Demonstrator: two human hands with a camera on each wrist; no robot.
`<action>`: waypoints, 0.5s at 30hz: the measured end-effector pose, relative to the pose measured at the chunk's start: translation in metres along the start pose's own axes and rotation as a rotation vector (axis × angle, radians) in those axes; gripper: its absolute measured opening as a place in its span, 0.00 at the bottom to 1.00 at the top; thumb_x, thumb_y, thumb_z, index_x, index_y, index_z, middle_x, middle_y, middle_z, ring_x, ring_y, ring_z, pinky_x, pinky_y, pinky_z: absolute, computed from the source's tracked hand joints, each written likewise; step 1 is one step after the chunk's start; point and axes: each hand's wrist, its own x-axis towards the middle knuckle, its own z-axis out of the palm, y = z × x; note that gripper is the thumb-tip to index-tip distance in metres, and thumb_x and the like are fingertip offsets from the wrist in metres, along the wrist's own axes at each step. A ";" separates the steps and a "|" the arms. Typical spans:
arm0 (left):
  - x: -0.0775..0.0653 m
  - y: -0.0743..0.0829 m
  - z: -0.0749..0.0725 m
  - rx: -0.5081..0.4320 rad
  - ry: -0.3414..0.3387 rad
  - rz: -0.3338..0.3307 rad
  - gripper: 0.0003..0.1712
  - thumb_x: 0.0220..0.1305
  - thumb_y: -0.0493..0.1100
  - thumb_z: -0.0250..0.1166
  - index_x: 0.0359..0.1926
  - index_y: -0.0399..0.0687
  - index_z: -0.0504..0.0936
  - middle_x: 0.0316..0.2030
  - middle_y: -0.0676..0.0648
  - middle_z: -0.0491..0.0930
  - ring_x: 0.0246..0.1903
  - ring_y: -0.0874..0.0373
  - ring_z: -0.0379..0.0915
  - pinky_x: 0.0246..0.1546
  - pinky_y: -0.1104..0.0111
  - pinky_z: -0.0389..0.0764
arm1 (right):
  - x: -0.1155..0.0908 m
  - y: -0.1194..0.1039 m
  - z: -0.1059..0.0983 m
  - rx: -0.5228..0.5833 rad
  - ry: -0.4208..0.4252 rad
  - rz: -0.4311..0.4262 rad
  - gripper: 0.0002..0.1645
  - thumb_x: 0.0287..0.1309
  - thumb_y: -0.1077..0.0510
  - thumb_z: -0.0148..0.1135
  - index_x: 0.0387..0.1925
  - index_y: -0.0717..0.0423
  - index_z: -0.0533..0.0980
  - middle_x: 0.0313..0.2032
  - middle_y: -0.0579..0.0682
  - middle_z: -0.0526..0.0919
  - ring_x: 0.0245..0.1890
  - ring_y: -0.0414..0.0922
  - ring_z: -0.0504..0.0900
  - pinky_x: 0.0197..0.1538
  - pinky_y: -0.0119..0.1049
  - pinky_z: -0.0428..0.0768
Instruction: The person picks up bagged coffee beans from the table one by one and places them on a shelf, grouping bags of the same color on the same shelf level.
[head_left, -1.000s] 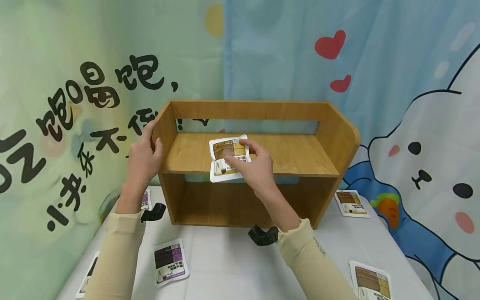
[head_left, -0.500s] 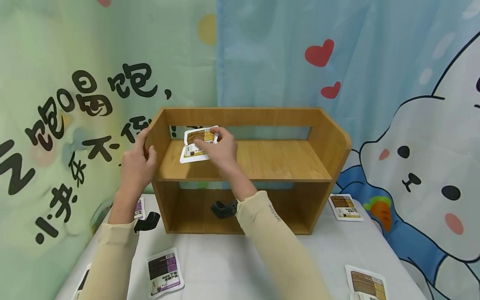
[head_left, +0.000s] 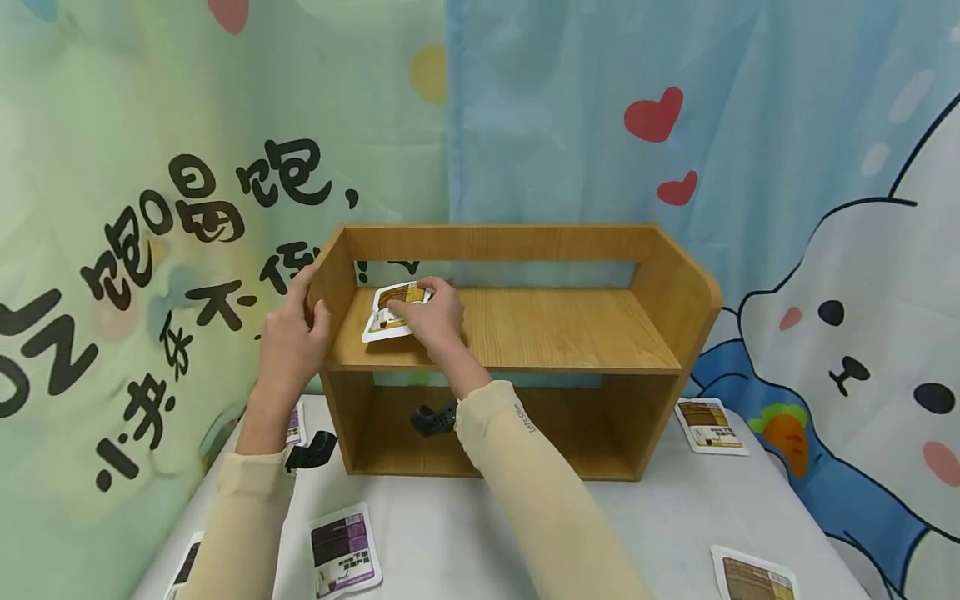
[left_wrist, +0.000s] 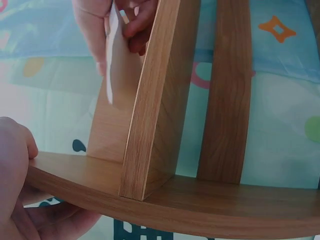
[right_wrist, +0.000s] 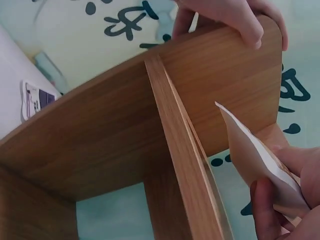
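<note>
A two-tier wooden shelf unit [head_left: 555, 329] stands on the table. My right hand [head_left: 435, 321] pinches a flat white-edged packet [head_left: 384, 323] with brown and gold print, thumb on one face and fingers on the other. The packet is tilted, close over the left end of the upper shelf board, with its shadow on the wood. In the right wrist view its plain pale back [right_wrist: 247, 152] faces the board. My left hand [head_left: 294, 337] grips the unit's left side panel near the top; the left wrist view shows thumb and fingers on either side of the panel [left_wrist: 85, 175].
A purple-and-black packet [head_left: 345, 550] lies on the white table [head_left: 427, 533] in front of the unit. Another purple one [head_left: 296, 427] is partly hidden behind the left arm. Brown packets lie to the right [head_left: 711, 427] and front right [head_left: 753, 575]. Printed curtains hang behind.
My right hand has carried the brown packet left, from in front of the unit's middle to the upper shelf's left end, and lowered it slightly. My left hand keeps its grip on the panel.
</note>
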 end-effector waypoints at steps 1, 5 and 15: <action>0.000 0.000 0.000 0.004 0.005 0.001 0.28 0.70 0.39 0.50 0.70 0.53 0.63 0.45 0.30 0.80 0.30 0.39 0.80 0.27 0.51 0.80 | 0.001 0.001 0.001 -0.009 0.006 -0.008 0.33 0.47 0.53 0.77 0.55 0.56 0.76 0.52 0.55 0.77 0.50 0.50 0.75 0.51 0.43 0.75; 0.002 0.001 0.000 0.011 0.021 0.014 0.28 0.70 0.39 0.51 0.70 0.53 0.63 0.45 0.30 0.80 0.28 0.40 0.79 0.25 0.51 0.79 | 0.006 0.001 0.003 -0.080 0.011 -0.022 0.34 0.46 0.52 0.77 0.55 0.56 0.76 0.51 0.55 0.78 0.49 0.51 0.76 0.50 0.43 0.75; 0.001 0.002 0.002 0.007 0.008 -0.004 0.28 0.70 0.39 0.50 0.70 0.53 0.63 0.46 0.30 0.80 0.29 0.39 0.79 0.27 0.51 0.80 | 0.008 0.001 -0.002 -0.478 -0.021 -0.063 0.37 0.45 0.42 0.76 0.56 0.53 0.77 0.45 0.50 0.82 0.39 0.48 0.78 0.36 0.41 0.76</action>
